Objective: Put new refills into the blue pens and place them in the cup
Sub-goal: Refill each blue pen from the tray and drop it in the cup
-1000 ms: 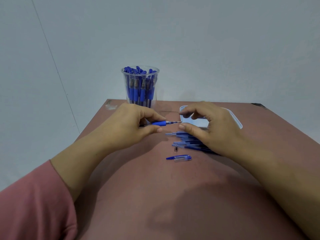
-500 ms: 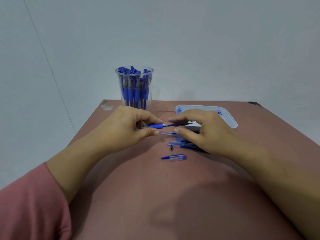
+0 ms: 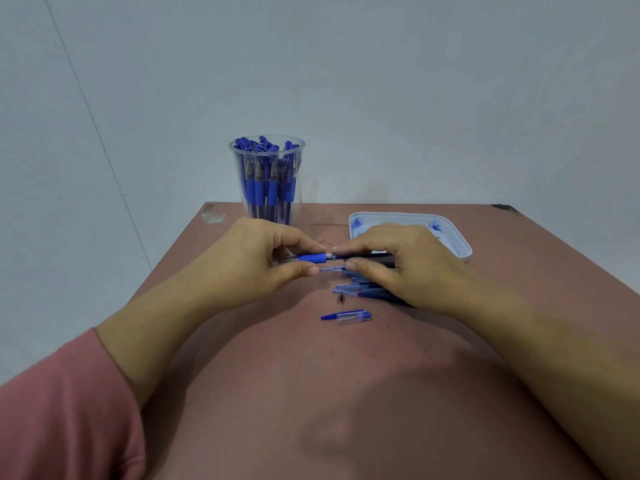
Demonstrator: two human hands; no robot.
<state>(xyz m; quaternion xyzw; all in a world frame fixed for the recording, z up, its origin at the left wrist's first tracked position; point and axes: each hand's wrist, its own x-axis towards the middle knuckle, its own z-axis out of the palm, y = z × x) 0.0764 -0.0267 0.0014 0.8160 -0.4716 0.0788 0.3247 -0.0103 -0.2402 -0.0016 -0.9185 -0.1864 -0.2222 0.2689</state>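
Partly hidden, the pen (image 3: pixel 311 258) is pinched by left hand (image 3: pixel 249 261) and right hand (image 3: pixel 401 263).

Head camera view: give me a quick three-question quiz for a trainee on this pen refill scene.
1. True or false: the pen cap lies loose on the table, with nobody holding it.
2. Where does the cup of pens stand? A) beyond the left hand, at the table's far edge; B) inside a tray; C) at the table's near edge.
3. Which hand grips the blue pen while the other pinches its refill?

Key: 1 true; 2 A; 3 left.
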